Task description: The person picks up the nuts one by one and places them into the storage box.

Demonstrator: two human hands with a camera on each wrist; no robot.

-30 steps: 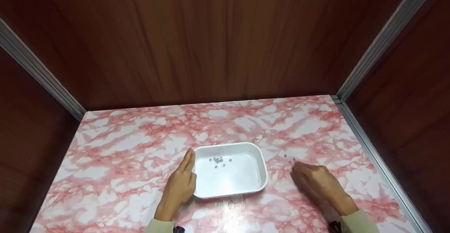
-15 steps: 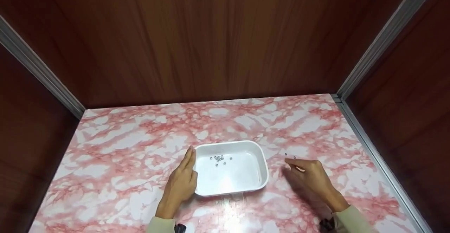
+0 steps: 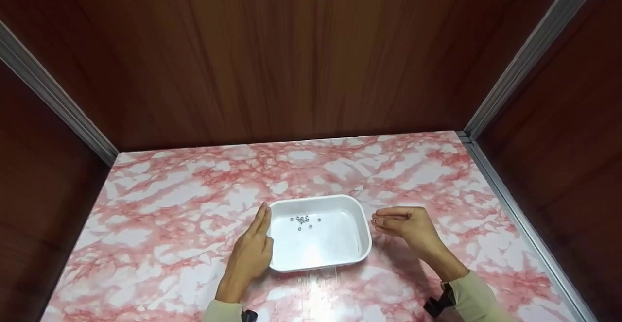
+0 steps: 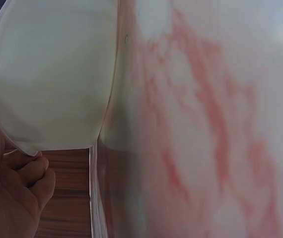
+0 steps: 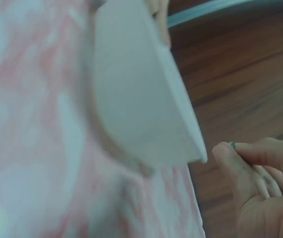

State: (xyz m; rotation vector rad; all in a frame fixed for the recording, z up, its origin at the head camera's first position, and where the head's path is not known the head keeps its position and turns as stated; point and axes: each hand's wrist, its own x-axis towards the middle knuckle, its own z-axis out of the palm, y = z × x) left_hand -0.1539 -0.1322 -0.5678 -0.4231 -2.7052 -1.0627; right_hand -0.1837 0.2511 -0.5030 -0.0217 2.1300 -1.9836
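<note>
A white rectangular tray (image 3: 318, 259) with rounded corners sits on the table. Several small silvery ring-like pieces (image 3: 302, 219) lie inside it, mostly clustered toward the back left. My left hand (image 3: 250, 249) holds the tray's left side, index and middle fingers lying along the rim; the left wrist view shows fingers (image 4: 41, 173) bent at the tray's corner. Just beyond the right rim, my right hand (image 3: 410, 225) is raised over the table. Its thumb and forefinger pinch a tiny piece (image 5: 232, 145), which looks greenish in the right wrist view and is mostly covered by the fingertips.
The table (image 3: 184, 215) has a red-and-white marbled top. A dark wood-grain panel (image 3: 291, 59) stands behind it, with similar panels at both sides. Metal strips (image 3: 529, 64) run along the corners, and one (image 3: 515, 215) follows the right edge.
My right hand has lifted from the loose pieces on the right and moved left, to beside the tray. Those pieces are now hidden behind it. The left hand and tray have stayed put.
</note>
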